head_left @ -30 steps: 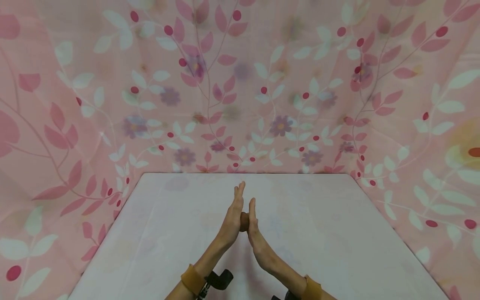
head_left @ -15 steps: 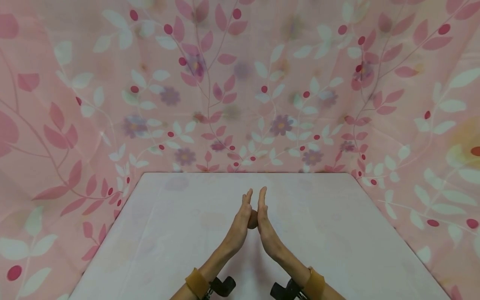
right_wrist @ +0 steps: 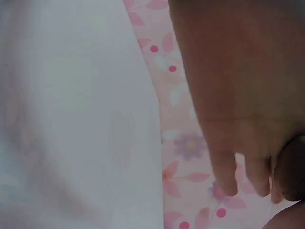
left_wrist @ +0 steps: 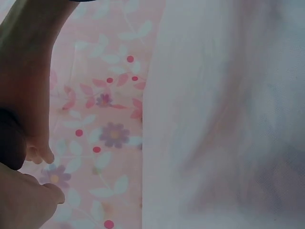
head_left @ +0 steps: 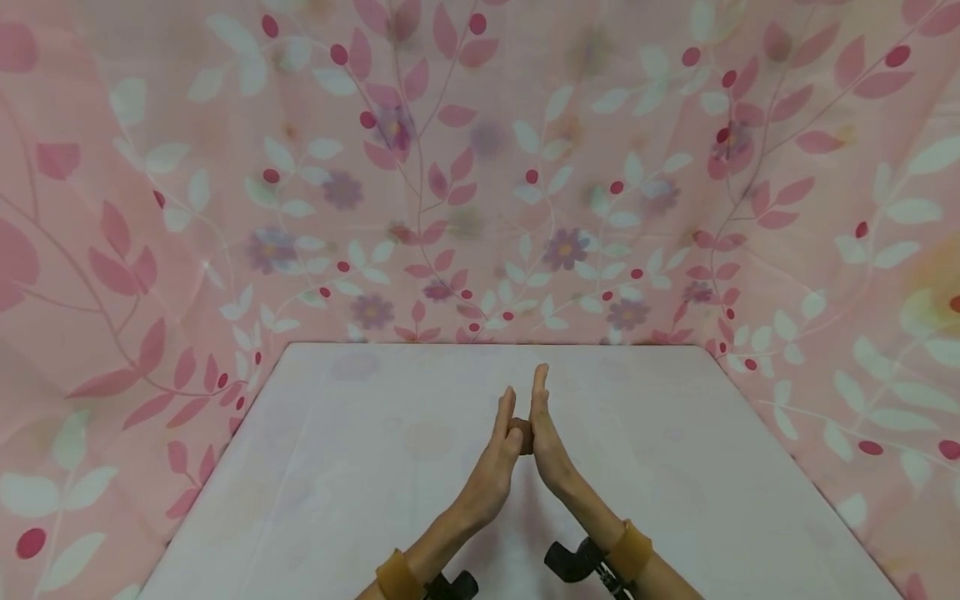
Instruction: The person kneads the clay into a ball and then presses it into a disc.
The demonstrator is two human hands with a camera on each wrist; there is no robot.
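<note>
A small brown ball (head_left: 522,435) is pressed between the two palms, above the white table. My left hand (head_left: 491,475) lies along its left side with fingers straight, and its thumb partly covers the ball in the head view. On the other side my right hand (head_left: 551,450) presses flat, its straight fingertips reaching farther forward than the left ones. The dark ball (right_wrist: 291,171) shows at the right edge of the right wrist view, against a palm. In the left wrist view the ball (left_wrist: 9,143) is cut off by the left edge, between the hands.
The white table (head_left: 360,467) extends to both sides beneath the hands. Pink floral cloth (head_left: 480,208) hangs behind and along the sides. Each wrist wears a mustard band (head_left: 630,550) with a black camera (head_left: 572,562) on it.
Both hands and the ball have shifted to the right. The right hand has slid forward against the left, which has drawn back, so the right fingertips now lead. The palms stay on the ball.
</note>
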